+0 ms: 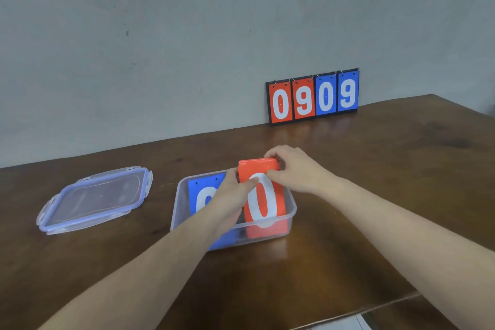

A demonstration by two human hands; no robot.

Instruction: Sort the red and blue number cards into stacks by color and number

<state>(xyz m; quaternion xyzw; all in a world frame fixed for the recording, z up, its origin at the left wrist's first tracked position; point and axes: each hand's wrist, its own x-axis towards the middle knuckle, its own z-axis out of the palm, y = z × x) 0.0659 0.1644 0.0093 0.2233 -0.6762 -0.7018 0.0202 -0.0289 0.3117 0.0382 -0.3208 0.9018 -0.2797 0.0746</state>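
A clear plastic box [179,206] sits on the wooden table. Inside it lie a stack of blue cards [203,190] showing a white 0 on the left and a stack of red cards [263,195] showing a white 0 on the right. The red stack is tilted, its far end raised above the box rim. My left hand [235,195] grips the red stack's left edge, thumb on its face. My right hand [292,171] grips its far right corner, fingers curled over the top end.
The box's clear lid [99,195] with blue clips lies flat to the left. A scoreboard [313,98] reading 0 9 in red and 0 9 in blue leans against the grey wall at the back. The table's near edge runs at the bottom right.
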